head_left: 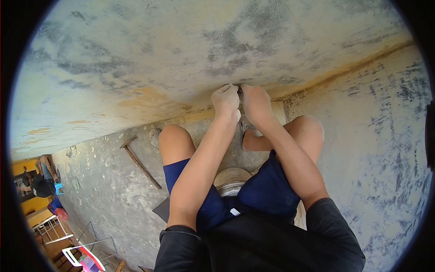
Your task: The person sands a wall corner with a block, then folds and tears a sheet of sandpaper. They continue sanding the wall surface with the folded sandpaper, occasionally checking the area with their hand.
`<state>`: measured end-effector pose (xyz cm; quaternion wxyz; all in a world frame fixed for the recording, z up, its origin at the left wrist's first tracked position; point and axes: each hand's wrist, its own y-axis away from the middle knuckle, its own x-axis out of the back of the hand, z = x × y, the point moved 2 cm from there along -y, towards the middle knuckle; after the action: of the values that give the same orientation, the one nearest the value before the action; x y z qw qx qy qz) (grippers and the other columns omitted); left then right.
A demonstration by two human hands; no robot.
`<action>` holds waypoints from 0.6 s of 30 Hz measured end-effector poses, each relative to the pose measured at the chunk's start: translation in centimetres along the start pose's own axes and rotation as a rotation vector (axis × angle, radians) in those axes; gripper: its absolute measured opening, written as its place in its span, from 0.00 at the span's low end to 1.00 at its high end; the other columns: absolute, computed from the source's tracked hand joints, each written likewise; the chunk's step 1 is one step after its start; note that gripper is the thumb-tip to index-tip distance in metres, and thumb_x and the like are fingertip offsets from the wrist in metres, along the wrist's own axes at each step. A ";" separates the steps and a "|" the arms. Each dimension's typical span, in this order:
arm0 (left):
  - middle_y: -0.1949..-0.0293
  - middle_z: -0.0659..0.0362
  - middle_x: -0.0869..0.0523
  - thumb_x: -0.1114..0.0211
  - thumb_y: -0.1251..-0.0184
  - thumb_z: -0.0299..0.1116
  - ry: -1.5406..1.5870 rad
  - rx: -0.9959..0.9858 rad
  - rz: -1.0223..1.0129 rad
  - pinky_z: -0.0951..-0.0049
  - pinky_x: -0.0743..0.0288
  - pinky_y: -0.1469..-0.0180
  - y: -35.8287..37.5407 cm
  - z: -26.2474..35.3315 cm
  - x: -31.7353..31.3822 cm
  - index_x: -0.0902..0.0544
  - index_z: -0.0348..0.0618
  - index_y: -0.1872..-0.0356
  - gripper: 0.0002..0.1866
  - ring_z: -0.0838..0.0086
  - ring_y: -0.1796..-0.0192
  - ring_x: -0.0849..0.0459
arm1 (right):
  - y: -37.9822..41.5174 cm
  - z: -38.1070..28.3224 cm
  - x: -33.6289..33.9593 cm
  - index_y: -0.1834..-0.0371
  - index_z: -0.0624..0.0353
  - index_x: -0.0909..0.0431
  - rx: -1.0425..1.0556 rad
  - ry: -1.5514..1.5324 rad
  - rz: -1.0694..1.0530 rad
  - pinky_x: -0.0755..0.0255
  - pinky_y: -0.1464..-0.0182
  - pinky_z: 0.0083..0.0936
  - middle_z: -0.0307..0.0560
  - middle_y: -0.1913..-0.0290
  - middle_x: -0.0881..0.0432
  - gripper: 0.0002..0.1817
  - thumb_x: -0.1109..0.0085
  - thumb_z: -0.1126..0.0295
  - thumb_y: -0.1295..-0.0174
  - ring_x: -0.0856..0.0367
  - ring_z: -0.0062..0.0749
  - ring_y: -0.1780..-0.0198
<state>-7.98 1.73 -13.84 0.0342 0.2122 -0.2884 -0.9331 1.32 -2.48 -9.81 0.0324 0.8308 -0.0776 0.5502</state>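
My left hand (225,100) is closed, with dusty fingers curled in, close to the foot of the worn, patchy wall (149,59). Right beside it, my right hand (256,102) is closed too, its back turned up. Between the two hands a small dark thing shows at the fingertips, too hidden to make out. Both hands are in front of the wall, above the floor and between my bent knees.
On the grey floor (104,167) at left lies a hammer (140,163) with a wooden handle. A round bucket (232,179) is beneath me. A second wall (362,136) rises at right. Chair frames (93,258) and a person (45,170) are at far left.
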 end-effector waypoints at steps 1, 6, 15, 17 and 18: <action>0.68 0.57 0.13 0.38 0.30 0.16 -0.037 -0.022 -0.012 0.73 0.24 0.66 -0.2 -0.3 0.2 0.13 0.33 0.68 0.08 0.74 0.69 0.16 | 0.0 0.0 -0.1 0.64 0.66 0.17 0.000 0.003 -0.004 0.18 0.53 0.51 0.64 0.64 0.13 0.06 0.44 0.76 0.36 0.11 0.61 0.57; 0.69 0.58 0.14 0.39 0.31 0.16 -0.026 -0.061 0.006 0.74 0.25 0.67 -0.3 -1.0 0.3 0.14 0.35 0.70 0.09 0.75 0.70 0.18 | -0.4 0.4 -0.5 0.60 0.67 0.18 -0.020 -0.050 -0.061 0.20 0.52 0.53 0.67 0.62 0.14 0.07 0.44 0.78 0.37 0.13 0.65 0.55; 0.71 0.62 0.15 0.38 0.30 0.18 -0.165 -0.001 -0.140 0.76 0.29 0.69 -0.4 1.1 3.0 0.14 0.36 0.72 0.10 0.78 0.71 0.19 | 0.2 -0.1 0.5 0.61 0.68 0.16 -0.014 -0.066 -0.126 0.19 0.52 0.52 0.65 0.62 0.12 0.08 0.37 0.72 0.37 0.11 0.62 0.57; 0.71 0.63 0.15 0.38 0.30 0.19 -0.254 0.021 -0.165 0.75 0.29 0.70 0.5 2.9 4.1 0.14 0.36 0.73 0.10 0.79 0.71 0.20 | 0.3 1.2 0.4 0.60 0.68 0.16 0.012 -0.066 -0.288 0.19 0.51 0.51 0.65 0.60 0.12 0.10 0.34 0.70 0.39 0.11 0.61 0.55; 0.74 0.58 0.15 0.39 0.33 0.19 -0.418 -0.051 -0.181 0.71 0.28 0.70 0.9 3.9 4.7 0.15 0.35 0.75 0.10 0.72 0.73 0.18 | 0.2 1.5 -0.2 0.59 0.68 0.15 0.037 -0.064 -0.449 0.18 0.50 0.50 0.65 0.59 0.11 0.13 0.30 0.69 0.41 0.11 0.61 0.53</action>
<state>-13.90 2.10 -12.21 -0.1048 0.0385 -0.2452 -0.9630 2.59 -2.91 -10.62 0.1361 0.8447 0.1183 0.5039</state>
